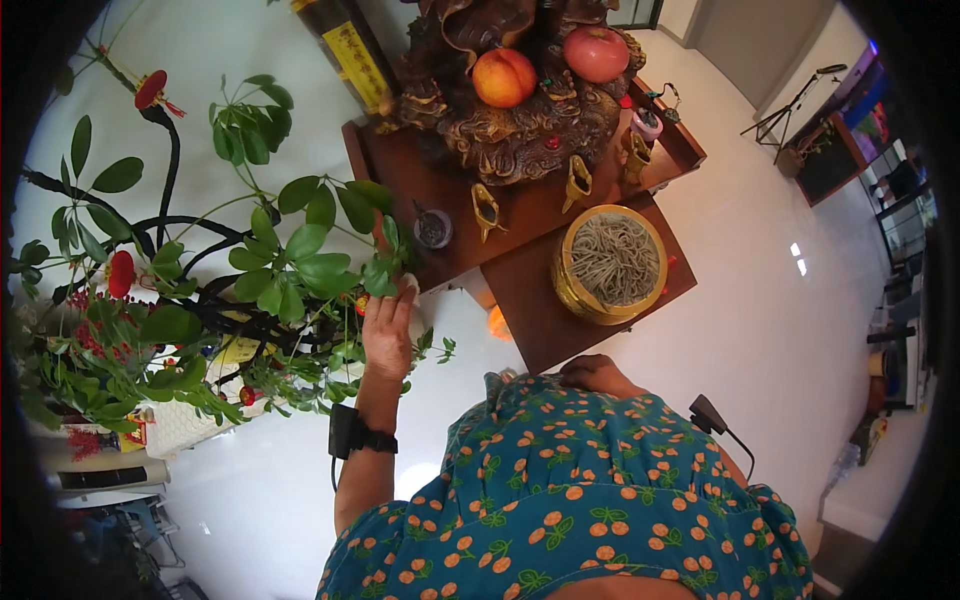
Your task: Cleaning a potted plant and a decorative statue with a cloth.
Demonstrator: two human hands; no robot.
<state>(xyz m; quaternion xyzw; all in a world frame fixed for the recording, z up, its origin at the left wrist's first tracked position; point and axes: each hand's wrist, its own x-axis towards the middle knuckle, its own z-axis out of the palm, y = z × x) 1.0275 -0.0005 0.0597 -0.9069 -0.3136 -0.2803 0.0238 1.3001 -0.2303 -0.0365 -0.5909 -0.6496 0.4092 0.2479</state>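
My left hand (388, 337) is at the left corner of a dark wooden altar table (465, 244), below the leaves of a potted plant (322, 262). A small piece of white cloth or tissue (409, 283) shows at its fingertips, against the table's edge. My right hand (600, 375) lies in front of my patterned dress, by the near edge of a lower wooden shelf (532, 322); its fingers are partly hidden and I see nothing in them. On that shelf stands a gold incense burner (574, 289) filled with curled grey incense ash (613, 259).
Gold three-legged cups (487, 212) and a small dark-filled cup (433, 229) stand on the table. Behind them is a carved wooden stand (510, 142) bearing a peach (504, 78) and an apple (596, 54). A tall yellow-labelled box (356, 64) bears writing. Red ornaments (120, 274) hang among the branches.
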